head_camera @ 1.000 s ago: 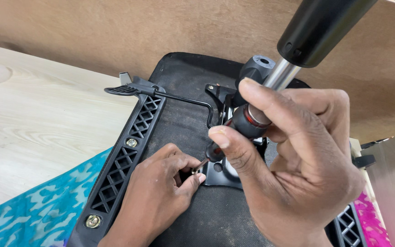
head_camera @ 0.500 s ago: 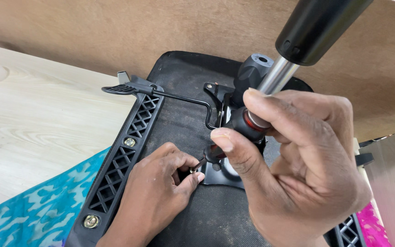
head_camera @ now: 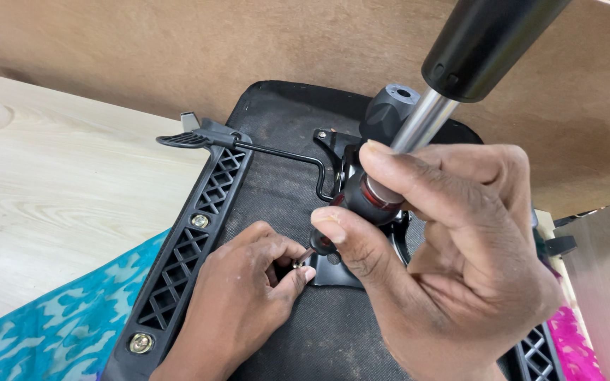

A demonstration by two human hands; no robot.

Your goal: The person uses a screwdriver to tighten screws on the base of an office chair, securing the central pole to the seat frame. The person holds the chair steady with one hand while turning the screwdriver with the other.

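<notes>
Below, pale wood flooring (head_camera: 51,190) and patterned blue cloth (head_camera: 44,331) underlie the upturned chair seat (head_camera: 284,148); left hand (head_camera: 238,303) pinches a bolt (head_camera: 298,263), right hand (head_camera: 453,261) clasps a screwdriver (head_camera: 358,204).

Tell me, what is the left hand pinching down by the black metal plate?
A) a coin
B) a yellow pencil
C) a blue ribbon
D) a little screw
D: the left hand pinches a small silvery screw between thumb and finger against the black metal plate, where the tip of the screwdriver in the right hand meets it.
</notes>
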